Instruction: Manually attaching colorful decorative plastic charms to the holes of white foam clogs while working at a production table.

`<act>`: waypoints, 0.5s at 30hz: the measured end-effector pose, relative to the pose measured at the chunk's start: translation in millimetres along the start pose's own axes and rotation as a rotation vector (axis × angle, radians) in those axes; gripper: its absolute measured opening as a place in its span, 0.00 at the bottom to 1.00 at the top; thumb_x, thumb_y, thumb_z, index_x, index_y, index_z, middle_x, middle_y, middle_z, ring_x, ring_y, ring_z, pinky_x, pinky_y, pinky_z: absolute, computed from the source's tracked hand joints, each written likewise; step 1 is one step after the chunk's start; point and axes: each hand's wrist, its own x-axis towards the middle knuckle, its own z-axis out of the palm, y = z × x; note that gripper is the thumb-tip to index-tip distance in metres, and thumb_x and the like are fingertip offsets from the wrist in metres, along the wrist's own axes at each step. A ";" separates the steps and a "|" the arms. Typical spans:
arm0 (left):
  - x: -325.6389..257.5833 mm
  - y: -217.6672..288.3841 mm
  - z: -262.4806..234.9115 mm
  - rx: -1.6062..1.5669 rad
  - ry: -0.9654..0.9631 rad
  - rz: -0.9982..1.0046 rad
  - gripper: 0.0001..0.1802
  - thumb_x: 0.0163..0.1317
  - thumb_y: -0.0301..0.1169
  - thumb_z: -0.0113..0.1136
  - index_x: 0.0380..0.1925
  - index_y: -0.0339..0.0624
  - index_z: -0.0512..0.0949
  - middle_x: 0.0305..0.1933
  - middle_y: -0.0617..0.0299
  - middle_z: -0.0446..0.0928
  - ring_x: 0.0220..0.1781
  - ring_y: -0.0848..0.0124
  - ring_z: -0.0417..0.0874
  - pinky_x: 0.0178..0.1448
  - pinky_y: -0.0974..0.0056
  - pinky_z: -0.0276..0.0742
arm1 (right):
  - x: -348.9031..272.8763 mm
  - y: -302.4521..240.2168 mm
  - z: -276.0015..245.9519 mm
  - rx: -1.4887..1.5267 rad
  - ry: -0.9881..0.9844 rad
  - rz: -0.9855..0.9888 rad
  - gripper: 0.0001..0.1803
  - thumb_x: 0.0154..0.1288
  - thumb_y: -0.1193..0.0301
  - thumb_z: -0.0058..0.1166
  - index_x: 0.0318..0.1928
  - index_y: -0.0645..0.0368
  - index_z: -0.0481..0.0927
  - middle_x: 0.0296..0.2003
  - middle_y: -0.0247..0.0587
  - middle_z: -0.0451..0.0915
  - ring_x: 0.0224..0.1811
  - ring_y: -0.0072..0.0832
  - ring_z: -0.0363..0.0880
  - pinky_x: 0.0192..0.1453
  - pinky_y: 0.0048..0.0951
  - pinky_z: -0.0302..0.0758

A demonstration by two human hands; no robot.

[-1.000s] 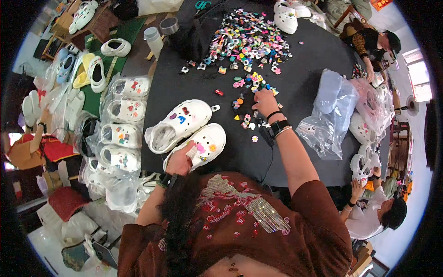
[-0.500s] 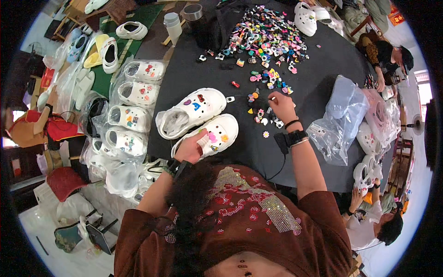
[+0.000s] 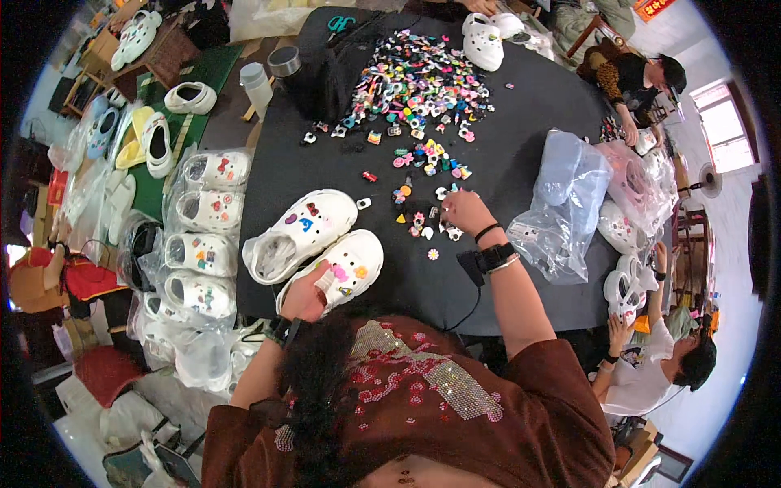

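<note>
1. Under your left hand (image 3: 303,294), the nearer white clog (image 3: 335,270) lies pinned on the black table (image 3: 521,98); your fingers close on its heel end, seemingly to steady it.
2. Your right hand (image 3: 465,210) reaches into the loose charms (image 3: 419,218), fingertips drawn together over one small piece; whether it is pinched yet, you cannot tell.
3. Beside the held shoe, touching it, lies the second white clog (image 3: 303,232), already carrying coloured charms.
4. Farther out, the big charm pile (image 3: 415,81) sits mid-table within reach, bagged decorated clogs (image 3: 203,244) line your left, and a clear plastic bag (image 3: 561,203) lies right.
</note>
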 end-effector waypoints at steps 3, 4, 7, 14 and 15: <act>1.1 2.7 -5.6 -0.010 0.001 -0.092 0.24 0.71 0.37 0.46 0.60 0.31 0.65 0.59 0.50 0.73 0.59 0.57 0.75 0.65 0.53 0.68 | 26.0 8.6 -14.3 0.129 0.211 0.058 0.08 0.51 0.69 0.59 0.30 0.60 0.79 0.32 0.51 0.81 0.40 0.46 0.79 0.44 0.42 0.76; -2.6 5.4 2.1 -0.011 0.017 -0.100 0.24 0.71 0.37 0.46 0.60 0.31 0.65 0.59 0.50 0.73 0.59 0.57 0.75 0.65 0.53 0.68 | 35.1 12.8 -17.6 0.126 0.216 0.059 0.08 0.51 0.69 0.59 0.30 0.60 0.79 0.32 0.51 0.81 0.40 0.46 0.79 0.44 0.42 0.76; -2.6 4.0 3.0 -0.001 0.075 -0.089 0.23 0.71 0.36 0.46 0.60 0.31 0.65 0.59 0.49 0.73 0.59 0.57 0.75 0.65 0.53 0.69 | 64.3 16.2 -21.1 0.162 0.349 0.062 0.14 0.51 0.67 0.64 0.31 0.61 0.74 0.31 0.52 0.79 0.38 0.49 0.78 0.41 0.46 0.73; -2.1 7.0 -13.8 -0.549 -0.749 -0.347 0.23 0.71 0.39 0.47 0.57 0.31 0.68 0.54 0.52 0.76 0.55 0.61 0.78 0.61 0.56 0.72 | 108.7 7.3 8.4 0.030 0.406 0.161 0.24 0.45 0.57 0.71 0.34 0.60 0.74 0.30 0.52 0.80 0.38 0.50 0.79 0.41 0.46 0.75; -0.2 8.3 -14.2 -0.503 -0.741 -0.354 0.24 0.71 0.41 0.47 0.56 0.31 0.69 0.52 0.54 0.77 0.53 0.62 0.78 0.59 0.59 0.73 | 109.4 14.1 7.3 0.041 0.369 0.167 0.23 0.45 0.58 0.71 0.34 0.60 0.75 0.31 0.53 0.80 0.38 0.50 0.79 0.41 0.46 0.75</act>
